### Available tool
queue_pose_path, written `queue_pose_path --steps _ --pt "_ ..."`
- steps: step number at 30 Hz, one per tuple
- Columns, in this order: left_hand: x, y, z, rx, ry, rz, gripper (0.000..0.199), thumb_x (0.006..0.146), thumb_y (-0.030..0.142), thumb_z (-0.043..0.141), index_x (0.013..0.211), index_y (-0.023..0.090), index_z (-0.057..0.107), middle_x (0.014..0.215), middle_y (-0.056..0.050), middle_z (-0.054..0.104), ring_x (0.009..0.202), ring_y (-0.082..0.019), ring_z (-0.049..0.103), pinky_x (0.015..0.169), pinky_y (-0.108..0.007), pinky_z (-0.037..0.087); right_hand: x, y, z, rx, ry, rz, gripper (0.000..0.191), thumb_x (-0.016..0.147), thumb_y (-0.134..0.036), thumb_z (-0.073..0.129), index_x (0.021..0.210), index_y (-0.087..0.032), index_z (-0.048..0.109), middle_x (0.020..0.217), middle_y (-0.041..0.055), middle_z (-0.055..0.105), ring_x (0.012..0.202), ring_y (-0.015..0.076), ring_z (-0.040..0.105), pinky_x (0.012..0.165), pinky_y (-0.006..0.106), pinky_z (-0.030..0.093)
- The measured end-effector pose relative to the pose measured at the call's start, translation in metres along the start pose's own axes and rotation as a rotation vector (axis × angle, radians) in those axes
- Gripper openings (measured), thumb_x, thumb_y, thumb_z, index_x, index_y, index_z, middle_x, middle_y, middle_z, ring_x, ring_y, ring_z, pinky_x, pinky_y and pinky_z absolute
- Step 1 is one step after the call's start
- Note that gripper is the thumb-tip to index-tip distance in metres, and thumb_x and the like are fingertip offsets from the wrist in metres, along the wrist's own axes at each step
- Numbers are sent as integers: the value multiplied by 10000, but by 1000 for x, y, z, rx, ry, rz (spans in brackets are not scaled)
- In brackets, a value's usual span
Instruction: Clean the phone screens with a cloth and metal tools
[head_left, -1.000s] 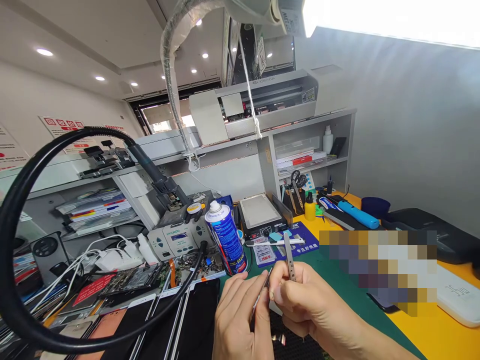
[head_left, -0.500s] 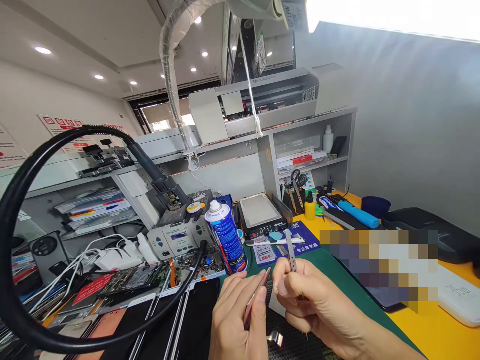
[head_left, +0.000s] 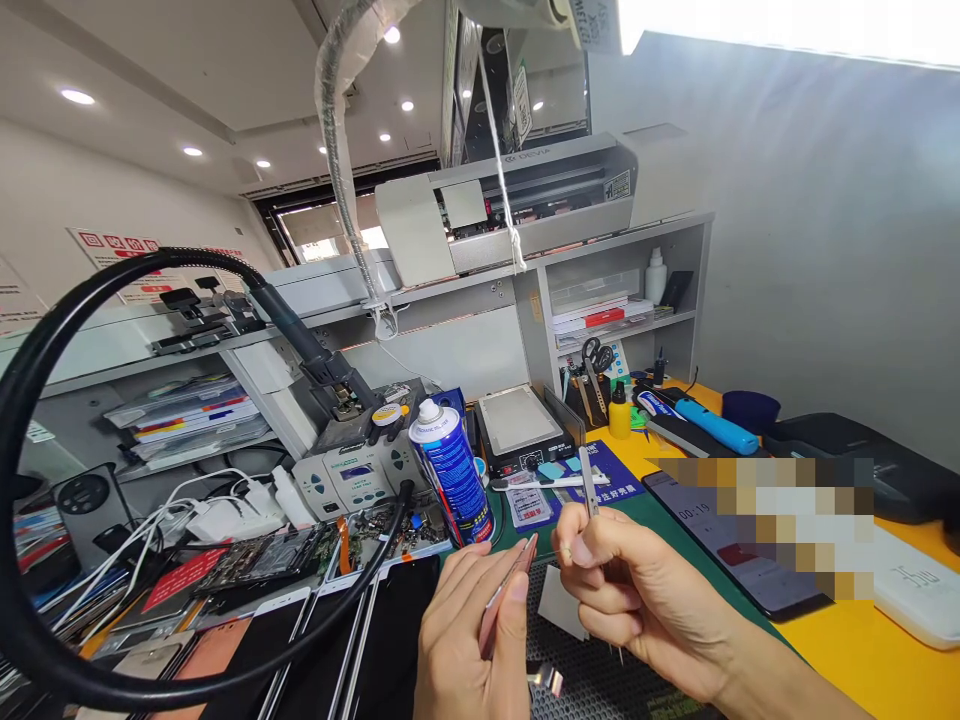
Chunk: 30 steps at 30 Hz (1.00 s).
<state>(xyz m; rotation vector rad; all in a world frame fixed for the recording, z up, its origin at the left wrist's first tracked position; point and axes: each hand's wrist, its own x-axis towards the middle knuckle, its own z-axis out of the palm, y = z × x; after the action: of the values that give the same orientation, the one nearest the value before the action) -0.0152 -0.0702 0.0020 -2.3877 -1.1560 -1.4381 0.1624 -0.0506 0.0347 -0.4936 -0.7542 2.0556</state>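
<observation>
Blue spray can [head_left: 452, 480] stands beyond left hand [head_left: 465, 640]. Left grip narrow: thumb and fingers close on 1 thin pinkish slab [head_left: 501, 605], edge-up, over dark mat [head_left: 592, 690]. Pale card [head_left: 561, 604] lies on mat, between the 2 hands. Right hand [head_left: 634, 590] pinches metal tweezers [head_left: 588, 482], near slab; whether tips hold anything, can't tell. Phone [head_left: 697, 512] farther right.

Left hand [head_left: 463, 640], bottom centre, holds thin flat piece [head_left: 517, 568]; right hand [head_left: 626, 590] beside it grips tweezers [head_left: 586, 476]; blue spray can [head_left: 454, 480] below frame centre.
</observation>
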Motion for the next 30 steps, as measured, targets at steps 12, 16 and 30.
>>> queue_pose_path --steps 12,16,30 --pt "2 2 0 -3 60 -33 298 893 125 513 1097 227 705 1014 -16 767 919 -163 714 859 -294 575 3 -3 -6 133 24 4 107 670 -87 615 589 -141 572 556 -62 374 419 21 141 359 141 121" --pt "3 2 0 -18 50 -30 312 891 117 516 1120 230 694 1032 -13 764 932 -152 711 868 -279 568 3 -4 -8 148 19 2 109 680 -85 617 592 -139 583 557 -61 370 420 20 140 359 139 127" --pt "1 -2 -3 -18 59 -49 308 892 123 521 1123 235 689 1008 -2 767 928 -141 715 844 -245 570 4 -9 -10 197 11 -28 119 667 -76 605 595 -144 538 575 -65 353 412 15 126 343 139 123"
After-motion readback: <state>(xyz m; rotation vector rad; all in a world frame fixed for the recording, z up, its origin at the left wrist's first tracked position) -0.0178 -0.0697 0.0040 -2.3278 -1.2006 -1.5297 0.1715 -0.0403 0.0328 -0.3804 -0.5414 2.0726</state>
